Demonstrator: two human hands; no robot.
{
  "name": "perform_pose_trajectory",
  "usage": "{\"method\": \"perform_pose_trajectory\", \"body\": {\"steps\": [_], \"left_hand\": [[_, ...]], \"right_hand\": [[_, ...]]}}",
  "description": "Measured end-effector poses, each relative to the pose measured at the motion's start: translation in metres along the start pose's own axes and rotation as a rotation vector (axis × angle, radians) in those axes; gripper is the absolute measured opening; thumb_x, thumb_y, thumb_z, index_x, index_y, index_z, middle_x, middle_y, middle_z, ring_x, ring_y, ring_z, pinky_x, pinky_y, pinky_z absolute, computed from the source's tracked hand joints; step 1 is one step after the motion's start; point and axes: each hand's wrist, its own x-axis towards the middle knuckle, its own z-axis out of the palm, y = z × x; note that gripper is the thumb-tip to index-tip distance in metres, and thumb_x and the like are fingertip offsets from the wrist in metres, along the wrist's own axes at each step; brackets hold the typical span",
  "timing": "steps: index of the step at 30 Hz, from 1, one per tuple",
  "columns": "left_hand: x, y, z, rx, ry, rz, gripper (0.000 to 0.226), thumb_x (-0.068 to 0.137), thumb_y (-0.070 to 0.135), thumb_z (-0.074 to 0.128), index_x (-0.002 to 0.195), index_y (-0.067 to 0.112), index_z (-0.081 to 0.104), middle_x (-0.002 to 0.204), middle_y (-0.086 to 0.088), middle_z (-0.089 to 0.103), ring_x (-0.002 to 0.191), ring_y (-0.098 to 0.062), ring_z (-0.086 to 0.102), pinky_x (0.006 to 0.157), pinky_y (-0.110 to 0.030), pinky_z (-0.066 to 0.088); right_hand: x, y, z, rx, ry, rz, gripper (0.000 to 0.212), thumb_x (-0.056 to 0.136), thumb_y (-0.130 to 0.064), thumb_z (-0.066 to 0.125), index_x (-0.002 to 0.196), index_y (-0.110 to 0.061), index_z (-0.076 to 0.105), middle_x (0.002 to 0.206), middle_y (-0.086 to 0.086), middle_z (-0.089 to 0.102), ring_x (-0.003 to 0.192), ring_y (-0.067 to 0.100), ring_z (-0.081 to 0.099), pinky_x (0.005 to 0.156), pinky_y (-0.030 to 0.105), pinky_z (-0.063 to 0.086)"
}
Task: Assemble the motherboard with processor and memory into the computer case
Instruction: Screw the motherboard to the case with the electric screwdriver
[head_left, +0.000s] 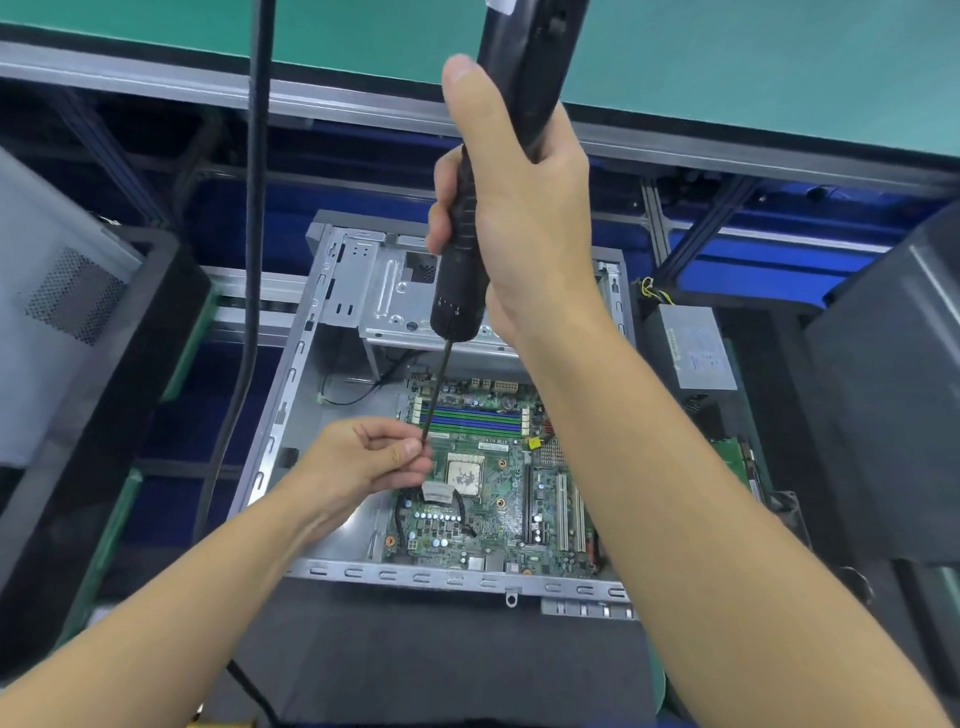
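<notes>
An open grey computer case (291, 415) lies flat on a dark mat. Inside it sits the green motherboard (498, 525), with blue and green memory slots (470, 418) at its far side and the processor (464, 474) in its middle. My right hand (519, 208) grips a black electric screwdriver (460, 280) held upright above the case. Its thin bit (436, 395) points down to my left hand (363, 462), whose thumb and fingers pinch at the bit's tip, above the board's left part. Whether a screw is between the fingers is hidden.
A grey power supply (696, 348) stands right of the case. Dark case panels lean at the far right (883, 395) and far left (78, 415). A black cable (254, 208) hangs down on the left. A metal drive cage (395, 296) fills the case's far end.
</notes>
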Motion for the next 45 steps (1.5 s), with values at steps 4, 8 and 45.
{"method": "perform_pose_trajectory", "body": {"steps": [4, 8, 45], "left_hand": [[0.000, -0.001, 0.000, 0.051, -0.007, 0.059, 0.026, 0.068, 0.005, 0.073, 0.092, -0.003, 0.069, 0.086, -0.024, 0.073, 0.071, -0.024, 0.073, 0.061, -0.023, 0.059], [0.001, -0.002, 0.001, 0.060, -0.013, 0.084, 0.027, 0.068, 0.006, 0.073, 0.092, -0.003, 0.069, 0.084, -0.023, 0.073, 0.070, -0.023, 0.073, 0.061, -0.023, 0.059], [0.029, -0.024, -0.019, 1.611, -0.347, 0.062, 0.025, 0.069, 0.013, 0.070, 0.078, 0.027, 0.051, 0.069, 0.013, 0.057, 0.054, 0.008, 0.048, 0.055, -0.011, 0.041]], "right_hand": [[0.000, 0.000, -0.002, 0.000, 0.006, 0.005, 0.023, 0.094, -0.033, 0.065, 0.087, -0.016, 0.053, 0.064, 0.010, 0.054, 0.047, 0.026, 0.047, 0.048, 0.033, 0.044], [0.001, -0.002, -0.006, 0.023, 0.027, -0.001, 0.022, 0.096, -0.031, 0.065, 0.088, -0.015, 0.052, 0.062, 0.009, 0.052, 0.046, 0.025, 0.047, 0.047, 0.032, 0.044], [-0.054, 0.133, 0.014, -0.027, -0.269, 0.192, 0.038, 0.086, -0.041, 0.066, 0.097, -0.007, 0.055, 0.058, 0.008, 0.055, 0.047, 0.024, 0.053, 0.053, 0.032, 0.049]]}}
